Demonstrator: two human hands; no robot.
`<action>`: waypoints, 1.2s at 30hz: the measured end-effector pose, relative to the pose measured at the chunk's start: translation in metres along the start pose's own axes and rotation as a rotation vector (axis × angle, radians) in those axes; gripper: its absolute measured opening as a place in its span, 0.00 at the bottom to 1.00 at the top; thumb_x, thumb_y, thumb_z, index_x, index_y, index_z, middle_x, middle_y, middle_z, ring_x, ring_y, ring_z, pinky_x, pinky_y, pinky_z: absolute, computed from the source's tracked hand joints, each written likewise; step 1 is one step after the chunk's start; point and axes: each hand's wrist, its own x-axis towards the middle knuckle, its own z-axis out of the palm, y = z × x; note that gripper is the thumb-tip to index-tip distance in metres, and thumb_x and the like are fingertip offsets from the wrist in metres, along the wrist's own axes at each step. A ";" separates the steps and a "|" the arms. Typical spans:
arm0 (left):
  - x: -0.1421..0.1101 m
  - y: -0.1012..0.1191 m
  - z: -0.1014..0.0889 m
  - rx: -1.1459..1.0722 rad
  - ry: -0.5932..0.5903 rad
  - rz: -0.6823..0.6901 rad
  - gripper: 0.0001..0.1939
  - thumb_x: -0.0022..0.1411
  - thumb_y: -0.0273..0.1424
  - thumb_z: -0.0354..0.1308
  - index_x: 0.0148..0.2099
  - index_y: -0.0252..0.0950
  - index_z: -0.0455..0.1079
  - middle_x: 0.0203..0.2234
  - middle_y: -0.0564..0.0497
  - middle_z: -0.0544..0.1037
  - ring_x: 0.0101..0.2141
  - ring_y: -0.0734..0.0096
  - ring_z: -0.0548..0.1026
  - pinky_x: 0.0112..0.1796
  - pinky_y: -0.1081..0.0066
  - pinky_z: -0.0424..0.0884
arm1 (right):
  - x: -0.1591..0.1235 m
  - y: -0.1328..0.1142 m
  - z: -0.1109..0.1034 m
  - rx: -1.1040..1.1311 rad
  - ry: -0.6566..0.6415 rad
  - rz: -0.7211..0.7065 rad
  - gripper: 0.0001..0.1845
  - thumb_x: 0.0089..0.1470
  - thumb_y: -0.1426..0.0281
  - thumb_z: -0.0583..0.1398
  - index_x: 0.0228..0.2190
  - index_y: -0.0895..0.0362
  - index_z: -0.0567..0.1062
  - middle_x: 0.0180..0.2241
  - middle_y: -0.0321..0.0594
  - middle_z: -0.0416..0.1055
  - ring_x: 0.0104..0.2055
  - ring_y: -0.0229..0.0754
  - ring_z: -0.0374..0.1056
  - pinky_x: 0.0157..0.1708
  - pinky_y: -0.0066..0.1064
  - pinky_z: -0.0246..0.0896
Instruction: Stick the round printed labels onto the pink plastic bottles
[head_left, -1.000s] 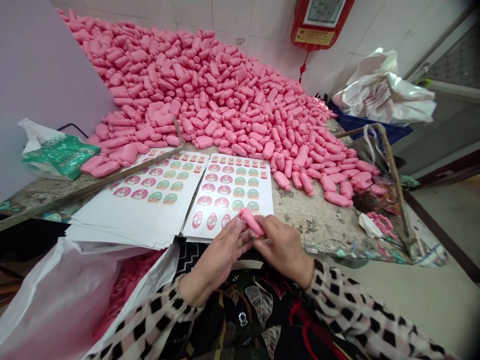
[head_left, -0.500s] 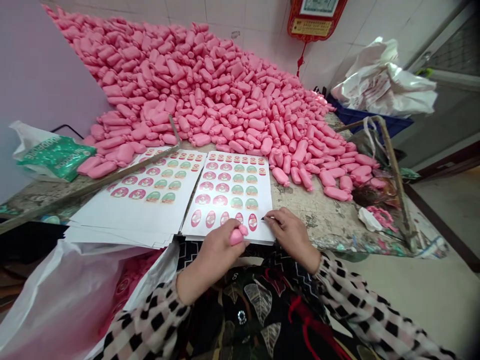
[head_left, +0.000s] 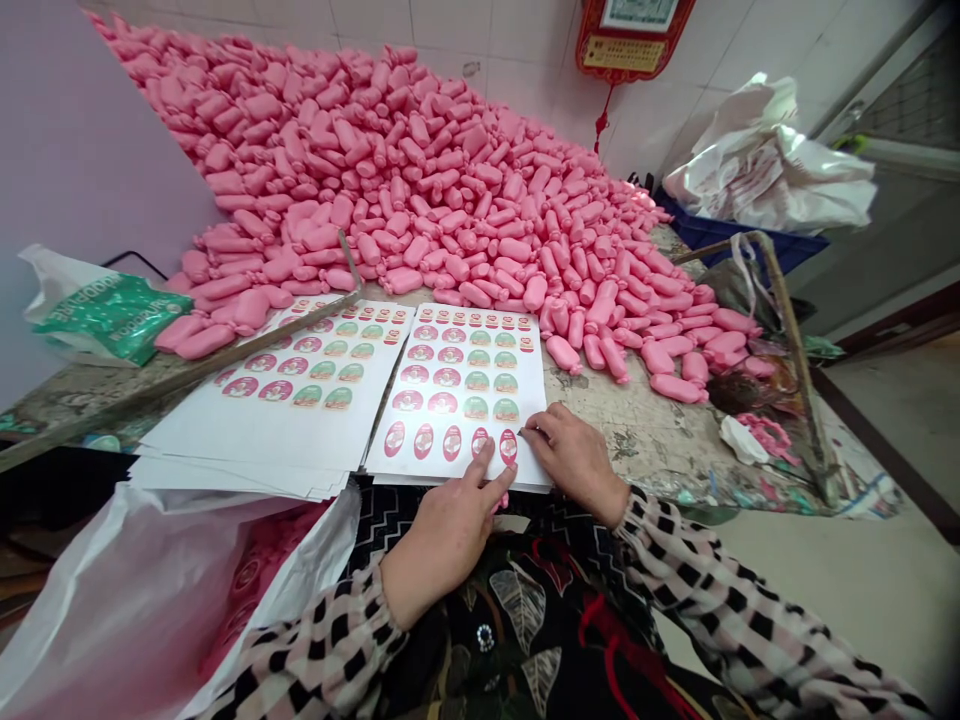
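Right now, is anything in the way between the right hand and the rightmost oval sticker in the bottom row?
Nothing visible. The right hand pinches a dark pointed tool, its tip at or near the right edge of the rightmost oval sticker. The left hand is by the sticker's lower edge, not between them.

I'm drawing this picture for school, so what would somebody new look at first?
Probably the huge heap of pink pieces, piled across the back of the worktop against the tiled wall. Next might come the sticker sheet in front, its bottom row between the left hand and the right hand. High on the wall, the red plaque could stand out too.
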 end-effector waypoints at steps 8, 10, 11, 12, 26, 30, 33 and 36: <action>-0.001 -0.002 0.011 0.152 0.014 0.009 0.32 0.61 0.26 0.48 0.64 0.50 0.45 0.65 0.42 0.38 0.40 0.64 0.74 0.38 0.64 0.70 | 0.001 0.005 0.000 0.052 -0.030 -0.022 0.11 0.58 0.62 0.52 0.33 0.51 0.74 0.33 0.34 0.68 0.34 0.36 0.65 0.30 0.27 0.50; -0.002 -0.002 0.012 0.166 0.021 0.011 0.32 0.61 0.26 0.48 0.65 0.50 0.45 0.65 0.43 0.38 0.39 0.65 0.74 0.38 0.65 0.70 | 0.000 0.006 0.000 0.068 -0.041 -0.031 0.11 0.58 0.63 0.52 0.33 0.51 0.74 0.32 0.34 0.68 0.34 0.36 0.65 0.30 0.27 0.50; -0.002 -0.002 0.012 0.174 0.024 0.012 0.31 0.62 0.26 0.47 0.65 0.50 0.45 0.65 0.43 0.37 0.39 0.65 0.74 0.38 0.65 0.70 | -0.001 0.007 0.000 0.077 -0.046 -0.030 0.11 0.58 0.63 0.52 0.33 0.51 0.74 0.32 0.34 0.67 0.33 0.36 0.65 0.30 0.27 0.50; -0.002 -0.002 0.013 0.182 0.026 0.014 0.32 0.62 0.26 0.47 0.65 0.50 0.44 0.65 0.42 0.37 0.39 0.65 0.74 0.37 0.65 0.70 | -0.002 0.007 0.000 0.088 -0.051 -0.025 0.11 0.58 0.63 0.53 0.33 0.51 0.74 0.32 0.34 0.67 0.33 0.36 0.65 0.29 0.27 0.50; 0.000 0.003 0.012 0.240 -0.017 0.017 0.38 0.60 0.23 0.48 0.65 0.55 0.37 0.65 0.38 0.32 0.35 0.65 0.75 0.36 0.64 0.70 | -0.023 -0.007 0.011 0.338 0.005 0.121 0.10 0.56 0.64 0.54 0.30 0.53 0.74 0.31 0.35 0.68 0.34 0.37 0.65 0.34 0.27 0.55; 0.000 0.005 0.010 0.252 -0.028 0.010 0.40 0.59 0.22 0.49 0.65 0.55 0.35 0.64 0.35 0.34 0.35 0.64 0.76 0.35 0.64 0.71 | -0.026 -0.011 0.011 0.379 0.011 0.146 0.09 0.56 0.65 0.55 0.29 0.53 0.74 0.31 0.35 0.69 0.34 0.38 0.66 0.34 0.27 0.55; 0.000 0.005 0.010 0.249 -0.020 0.018 0.41 0.58 0.22 0.49 0.65 0.55 0.34 0.64 0.36 0.34 0.35 0.64 0.75 0.35 0.64 0.71 | -0.025 -0.012 0.012 0.413 0.011 0.165 0.09 0.55 0.65 0.55 0.29 0.53 0.74 0.31 0.35 0.69 0.34 0.38 0.65 0.34 0.27 0.55; 0.000 0.004 0.011 0.246 -0.018 0.020 0.41 0.59 0.22 0.50 0.66 0.55 0.34 0.64 0.35 0.34 0.35 0.64 0.76 0.35 0.65 0.71 | -0.024 -0.012 0.015 0.442 0.001 0.213 0.09 0.54 0.64 0.56 0.28 0.53 0.74 0.31 0.35 0.70 0.33 0.37 0.65 0.33 0.28 0.55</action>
